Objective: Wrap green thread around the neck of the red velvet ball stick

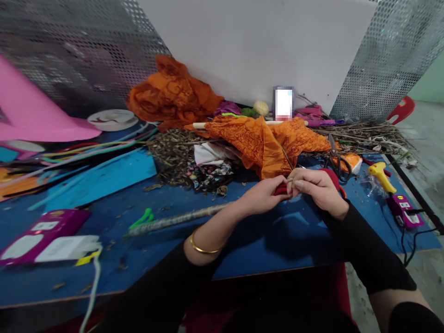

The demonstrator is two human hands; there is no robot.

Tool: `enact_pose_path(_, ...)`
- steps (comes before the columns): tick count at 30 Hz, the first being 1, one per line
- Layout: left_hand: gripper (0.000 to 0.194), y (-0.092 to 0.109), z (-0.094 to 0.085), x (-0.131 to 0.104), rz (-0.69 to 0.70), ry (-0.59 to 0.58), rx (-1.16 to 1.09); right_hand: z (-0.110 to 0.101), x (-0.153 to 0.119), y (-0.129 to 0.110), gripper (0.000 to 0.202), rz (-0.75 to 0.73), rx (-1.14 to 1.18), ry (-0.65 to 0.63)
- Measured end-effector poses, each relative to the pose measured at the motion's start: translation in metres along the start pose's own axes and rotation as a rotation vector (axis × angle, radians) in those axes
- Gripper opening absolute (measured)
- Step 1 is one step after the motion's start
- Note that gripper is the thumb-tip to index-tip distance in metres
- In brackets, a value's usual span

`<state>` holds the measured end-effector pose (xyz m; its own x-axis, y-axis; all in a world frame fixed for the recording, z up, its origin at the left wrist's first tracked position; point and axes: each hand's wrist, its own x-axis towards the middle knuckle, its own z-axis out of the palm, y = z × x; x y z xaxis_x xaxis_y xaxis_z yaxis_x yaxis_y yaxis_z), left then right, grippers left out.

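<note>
Near the middle right, my left hand (265, 195) and my right hand (314, 188) meet above the blue table. The fingers of my left hand are closed on dark red cloth (281, 188). My right hand is pinched beside them; a small light-brown bit shows at its fingertips, too small to name. More red material (331, 178) shows behind my right hand. Just beyond the hands lies orange patterned cloth (263, 143) with a pale stick (200, 125) along its top. A wrapped rod (183, 217) lies on the table, partly behind my left forearm.
Scissors (336, 159), a yellow glue gun (382, 177) and a purple box (405, 210) are at the right. Dry twigs (367, 134) lie behind. At the left are a blue sheet (100, 178), another purple box (52, 226) and a white cable (94, 286).
</note>
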<state>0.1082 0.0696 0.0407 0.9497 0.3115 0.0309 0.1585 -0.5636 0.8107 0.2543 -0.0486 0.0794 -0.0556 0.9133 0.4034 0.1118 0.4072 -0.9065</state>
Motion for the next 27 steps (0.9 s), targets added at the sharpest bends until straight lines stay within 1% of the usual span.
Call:
enact_pose_path(2, 0.014, 0.0, 0.003, -0.001, -0.007, 0.007, 0.057, 0.0, 0.001, 0.004, 0.032, 0.026, -0.015, 0.078)
enact_pose_path(5, 0.01, 0.0, 0.004, -0.003, -0.04, 0.034, 0.19, 0.001, 0.001, 0.008, 0.032, 0.056, -0.024, 0.196)
enact_pose_path(7, 0.01, 0.0, 0.002, -0.003, -0.055, 0.04, 0.233, 0.001, 0.001, 0.009, 0.03, 0.06, 0.007, 0.243)
enact_pose_path(8, 0.01, 0.001, 0.0, -0.003, -0.058, 0.039, 0.225, 0.001, 0.001, 0.008, 0.029, 0.056, 0.034, 0.246)
enact_pose_path(11, 0.011, 0.002, -0.003, -0.001, -0.06, 0.031, 0.094, -0.001, -0.002, 0.006, 0.029, 0.027, 0.097, 0.227)
enact_pose_path(13, 0.01, 0.003, -0.005, 0.0, -0.072, 0.031, -0.033, -0.003, -0.004, 0.002, 0.031, 0.021, 0.099, 0.22)
enact_pose_path(15, 0.012, 0.002, -0.006, 0.001, -0.095, 0.041, -0.105, -0.006, -0.005, -0.001, 0.032, 0.037, 0.093, 0.21)
enact_pose_path(18, 0.015, 0.0, -0.005, 0.001, -0.122, 0.056, -0.105, -0.008, -0.006, -0.007, 0.029, 0.071, 0.08, 0.174)
enact_pose_path(23, 0.015, -0.001, -0.005, 0.002, -0.128, 0.054, -0.056, -0.007, -0.005, -0.015, 0.031, 0.021, -0.088, 0.05)
enact_pose_path(25, 0.012, 0.001, -0.006, 0.001, -0.124, 0.045, -0.006, -0.006, -0.003, -0.015, 0.031, 0.01, -0.141, 0.04)
enact_pose_path(27, 0.009, 0.004, -0.006, 0.0, -0.114, 0.027, 0.042, -0.005, -0.002, -0.015, 0.033, -0.022, -0.187, 0.064)
